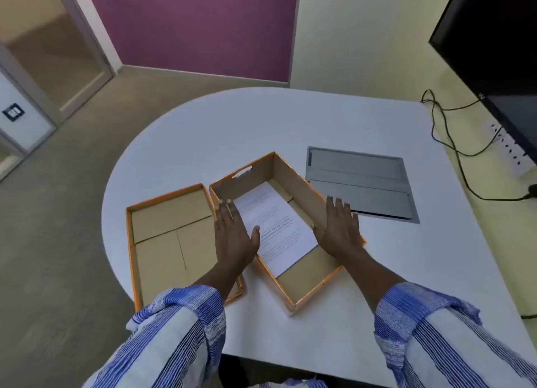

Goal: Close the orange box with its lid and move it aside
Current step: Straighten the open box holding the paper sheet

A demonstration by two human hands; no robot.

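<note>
The orange box stands uncovered on the white table, turned at an angle, its brown inside showing. A white printed sheet lies flat in it. The orange lid rests upside down on the table just left of the box, inside facing up. My left hand lies flat over the box's left wall, fingers spread, thumb over the sheet. My right hand lies flat over the box's right wall, fingers apart. Neither hand holds anything.
A grey metal hatch is set into the white table right behind the box. Black cables and a white power strip lie at the right edge, under a dark screen. The table's left edge curves.
</note>
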